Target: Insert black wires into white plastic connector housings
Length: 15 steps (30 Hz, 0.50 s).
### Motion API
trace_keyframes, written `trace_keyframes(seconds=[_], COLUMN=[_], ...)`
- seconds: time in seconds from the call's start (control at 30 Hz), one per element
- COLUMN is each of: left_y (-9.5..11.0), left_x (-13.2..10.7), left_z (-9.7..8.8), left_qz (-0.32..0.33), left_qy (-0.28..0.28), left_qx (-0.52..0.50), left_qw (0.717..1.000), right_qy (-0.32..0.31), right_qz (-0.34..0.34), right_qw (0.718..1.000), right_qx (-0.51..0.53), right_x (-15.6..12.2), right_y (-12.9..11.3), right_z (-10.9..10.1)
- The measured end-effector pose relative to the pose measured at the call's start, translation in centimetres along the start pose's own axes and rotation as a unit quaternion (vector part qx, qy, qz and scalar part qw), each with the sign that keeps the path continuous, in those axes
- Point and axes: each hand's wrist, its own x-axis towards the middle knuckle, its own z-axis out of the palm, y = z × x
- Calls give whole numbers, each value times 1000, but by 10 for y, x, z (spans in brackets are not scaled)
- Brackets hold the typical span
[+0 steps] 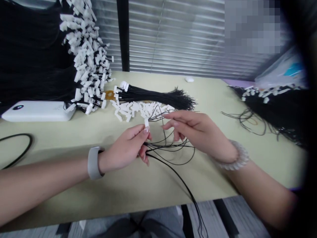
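Observation:
My left hand (131,143), with a grey band on its wrist, pinches a small white connector (146,123) upright between thumb and finger. Its lower fingers are closed around several thin black wires (170,146). These wires loop to the right, and some hang down over the table's front edge. Just right of the connector is my right hand (193,129), with a coiled bracelet on its wrist. Its index finger and thumb are apart beside the thin wire ends, and I see nothing gripped between them. Behind both hands lies a pile of loose white connectors (138,108).
Behind the pile lies a bundle of black wires (158,96) by a roll of amber tape (109,95). A large heap of wires with white connectors (86,59) fills the left, above a white power bank (39,110). More wires (282,105) lie at right on the table (111,198).

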Motion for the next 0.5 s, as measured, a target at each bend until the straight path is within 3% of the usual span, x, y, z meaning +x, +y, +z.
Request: trace_keyframes(seconds=[0.1,0.3,0.5], left_y=[-1,-1,-1], left_x=[0,1,0], left_z=[0,0,0], left_qz=[3,10,7], left_qy=[-3,0,0], left_qx=[-1,14,16], left_qw=[1000,1000,1000], right_qy=[32,42,32], right_qz=[-11,16,39], right_qw=[999,973,959], right_qx=[40,226,280], right_x=[-1,3,4], right_y=[1,6,4], right_z=[7,4,6])
